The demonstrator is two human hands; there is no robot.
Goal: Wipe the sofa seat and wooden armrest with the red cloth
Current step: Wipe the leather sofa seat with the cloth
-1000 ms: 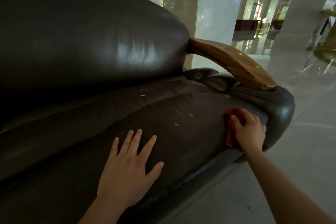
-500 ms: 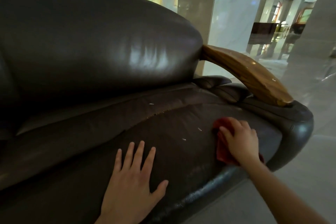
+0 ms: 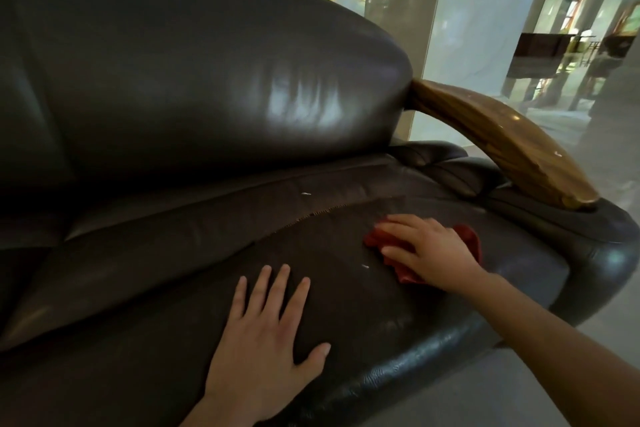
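Dark brown leather sofa fills most of the view. Sofa seat (image 3: 311, 288) runs left to right, glossy, with creased, cracked leather along the near front edge. A frayed seam (image 3: 332, 210) crosses the seat toward the far side, pale stitching showing. Two small white flecks on the leather: one (image 3: 306, 193) on the far band under the backrest, one (image 3: 365, 266) near the cloth. Rounded backrest (image 3: 207, 80) behind, shiny with window glare. At right, wooden armrest (image 3: 502, 142) curves down from the backrest end to the padded leather arm (image 3: 595, 246), polished, grain visible, small light spots on top. Room beyond: pale marble-look wall panels (image 3: 478, 10) at far, white columns and a dark counter or table (image 3: 540, 52) at far right, blurred. Light grey floor (image 3: 519, 402) at near right.

Left hand (image 3: 263, 350) lies flat on the seat, palm down, fingers straight and slightly spread, thumb out to the right, holding nothing.

Right hand (image 3: 429, 253) palm down on the red cloth (image 3: 471, 239), pressing it against the seat on the right part, left of the padded arm and below the armrest. Fingers point left, loosely spread and a bit curled over the bunched cloth. Cloth shows beyond the fingertips at left, under the thumb on the near side, and behind the knuckles at right. Cloth is apart from the wooden armrest, just right of the near fleck.
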